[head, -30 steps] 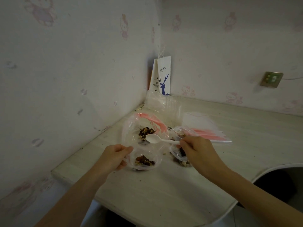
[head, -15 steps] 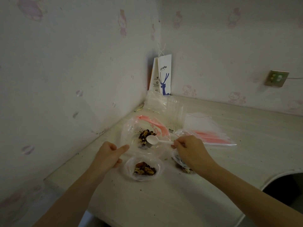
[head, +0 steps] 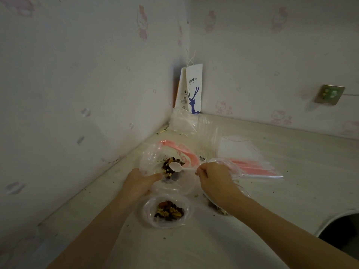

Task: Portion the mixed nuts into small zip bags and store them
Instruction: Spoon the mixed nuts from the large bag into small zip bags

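The nuts [head: 168, 166] lie in a heap inside the clear bag [head: 150, 162], which sits open on the counter [head: 291, 200] toward the far left, close to the wall. A second portion of nuts fills the dish [head: 147, 214] just near of it.

We hold the spoon [head: 175, 167] with its bowl right over the heap, touching or almost touching it. We cannot tell whether it is loaded. We judge that this is the scooping step, since the bag mouth faces us and the dish waits close by, so each spoonful has a short way to go.

Our left hand [head: 139, 182] sits at the bag's near-left rim, thumb stretched toward the nuts, and seems to pinch the film so the mouth stays wide for the spoon. Our right hand [head: 213, 178] pinches the end of the spoon's handle, fingers curled, wrist raised, forearm reaching in from the near right.

A stack [head: 252, 162] of flat bags with pink strips lies to the right, within reach. A paper bag [head: 191, 90] stands in the far corner.
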